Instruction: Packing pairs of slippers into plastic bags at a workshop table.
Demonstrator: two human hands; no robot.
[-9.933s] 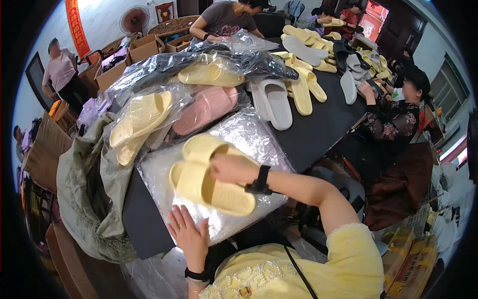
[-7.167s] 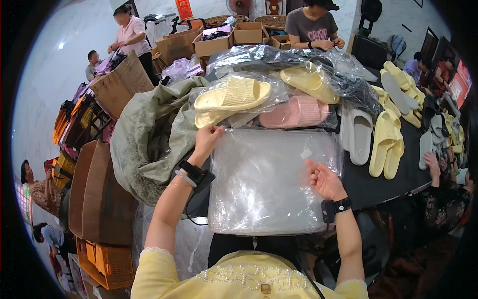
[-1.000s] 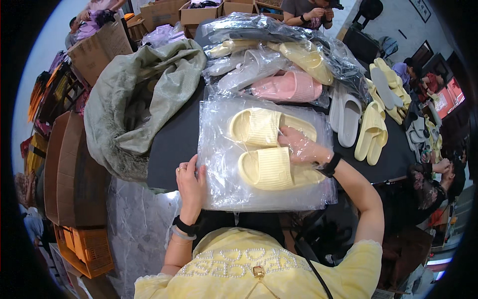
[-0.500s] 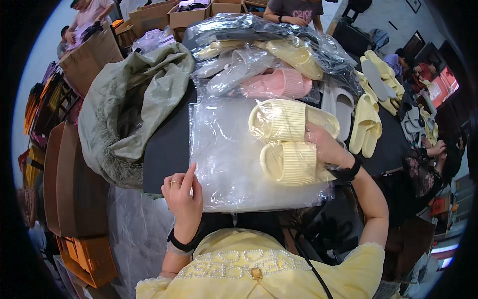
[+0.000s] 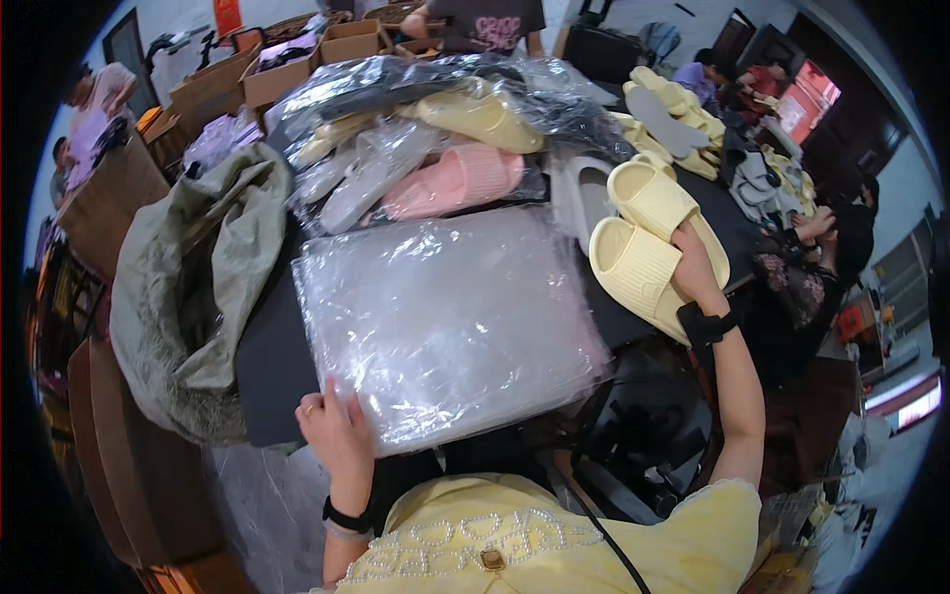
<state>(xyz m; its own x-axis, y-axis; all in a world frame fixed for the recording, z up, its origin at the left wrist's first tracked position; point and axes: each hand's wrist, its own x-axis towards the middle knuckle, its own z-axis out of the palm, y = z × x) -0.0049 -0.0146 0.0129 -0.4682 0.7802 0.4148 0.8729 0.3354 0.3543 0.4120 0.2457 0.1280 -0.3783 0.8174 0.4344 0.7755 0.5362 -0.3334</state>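
Observation:
A pair of pale yellow ribbed slide slippers (image 5: 638, 259) is in my right hand (image 5: 697, 267), whose fingers reach in under the straps and close round them. The pair is tilted, above the right side of the dark table. My left hand (image 5: 338, 431), ring on a finger, rests at the lower left corner of a stack of clear plastic bags (image 5: 450, 322); its index finger and thumb are apart, touching the edge. Behind the stack, clear wrapping covers a pink slipper (image 5: 455, 183), a grey slipper (image 5: 376, 178) and a yellow slipper (image 5: 480, 121).
A grey-green woven sack (image 5: 193, 297) stands at the table's left. More yellow slippers (image 5: 683, 104) are heaped at the far right, with a loose grey slipper (image 5: 589, 198) nearer. Cardboard boxes (image 5: 282, 79) line the back. A person (image 5: 811, 257) sits at the right; others are farther off.
My right hand has moved the yellow slippers right, off the bag stack, and turned them. My left hand stays by the stack's corner. The whole view has shifted and turned.

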